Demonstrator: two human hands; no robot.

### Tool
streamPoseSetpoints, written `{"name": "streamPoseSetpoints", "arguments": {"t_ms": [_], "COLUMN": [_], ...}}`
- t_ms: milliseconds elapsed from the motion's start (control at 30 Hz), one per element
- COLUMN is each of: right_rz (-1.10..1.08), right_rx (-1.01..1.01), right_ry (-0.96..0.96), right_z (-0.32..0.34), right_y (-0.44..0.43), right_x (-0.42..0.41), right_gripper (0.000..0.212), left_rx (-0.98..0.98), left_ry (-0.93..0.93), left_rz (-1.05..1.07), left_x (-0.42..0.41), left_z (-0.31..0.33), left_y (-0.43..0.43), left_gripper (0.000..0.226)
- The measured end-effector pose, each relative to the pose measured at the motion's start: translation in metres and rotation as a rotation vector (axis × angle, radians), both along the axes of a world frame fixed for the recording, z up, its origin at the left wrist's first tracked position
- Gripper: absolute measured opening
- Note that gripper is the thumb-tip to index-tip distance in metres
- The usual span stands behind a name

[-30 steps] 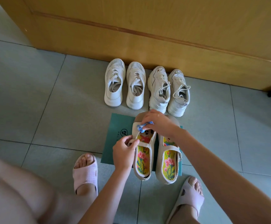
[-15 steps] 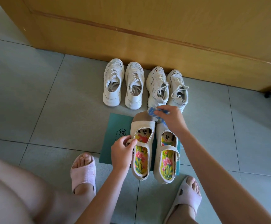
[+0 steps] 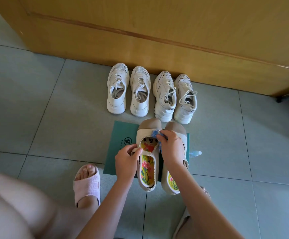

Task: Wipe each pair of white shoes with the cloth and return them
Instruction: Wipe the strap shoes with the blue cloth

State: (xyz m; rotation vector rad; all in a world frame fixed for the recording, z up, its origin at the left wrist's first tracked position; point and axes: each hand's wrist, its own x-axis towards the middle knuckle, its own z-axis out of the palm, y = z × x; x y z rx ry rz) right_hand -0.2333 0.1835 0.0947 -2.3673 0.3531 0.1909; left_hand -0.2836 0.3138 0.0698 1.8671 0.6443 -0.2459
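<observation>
- The blue cloth (image 3: pixel 155 134) is bunched in the right hand (image 3: pixel 172 147). The fingers are curled round it and press it onto the upper of the left strap shoe (image 3: pixel 149 125), just behind the tan toe cap.
- The left hand (image 3: pixel 126 160) pinches that shoe's strap at the outer edge, steadying it.
- The right strap shoe (image 3: pixel 175 128) lies beneath the right wrist, close beside its mate.
- Both strap shoes sit on a green mat (image 3: pixel 123 135), which shows bare beyond the left knuckles.
- Past the right fingertips, the left sneaker pair (image 3: pixel 118 100) and the right sneaker pair (image 3: pixel 164 107) stand in a row by a wooden panel (image 3: pixel 157 40).
- A small bottle (image 3: pixel 195 153) lies just outside the right wrist, at the mat's edge.
- Likely risks: a hard wipe toward the toe could push the shoe forward into the sneakers if the strap pinch slips. The right forearm could also knock the bottle away as it swings outward. The scalloped rim may snag the cloth.
</observation>
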Motion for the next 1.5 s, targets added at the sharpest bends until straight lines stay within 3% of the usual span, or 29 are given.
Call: {"name": "streamPoseSetpoints", "arguments": {"t_ms": [167,300,400,533,833,933,1067,1167,1267,1500], "right_rz": [-0.057,-0.201,-0.202,-0.189,-0.141,-0.196,-0.278,-0.334,-0.342,-0.088], "right_rx": [0.352,0.293,0.296,0.291,0.08,0.12,0.325,0.37,0.286,-0.076], "right_ry": [0.132,-0.018,0.0,0.019,-0.05,-0.027,0.061,0.011,-0.034,0.082], "right_z": [0.01,0.01,0.006,-0.01,-0.015,-0.018,-0.014,0.0,0.007,-0.01], "right_y": [-0.013,-0.022,-0.014,0.007,0.025,0.031,0.026,0.013,0.008,0.039], "right_x": [0.004,0.027,0.044,0.057,0.016,-0.006,-0.015,0.004,0.042,0.083], "right_gripper": [0.014,0.012,0.01,0.022,0.019,0.019,0.015,0.013,0.016,0.02], "left_rx": [-0.025,0.023,0.06,0.096,0.103,0.087,0.069,0.083,0.078,0.109], "left_ry": [0.011,-0.001,0.0,-0.01,-0.021,-0.03,-0.017,0.006,0.047,0.049], "left_rz": [-0.008,-0.011,-0.006,-0.031,-0.048,-0.035,-0.024,-0.03,0.002,-0.033], "left_x": [0.0,0.003,0.008,0.012,0.014,0.012,0.011,0.011,0.009,0.009], "left_z": [0.0,0.0,0.0,0.002,0.0,0.001,0.001,0.001,0.001,0.001], "left_y": [0.001,0.011,0.023,0.029,0.029,0.026,0.027,0.027,0.025,0.023], "left_gripper": [0.025,0.029,0.031,0.031,0.026,0.027,0.028,0.032,0.031,0.03]}}
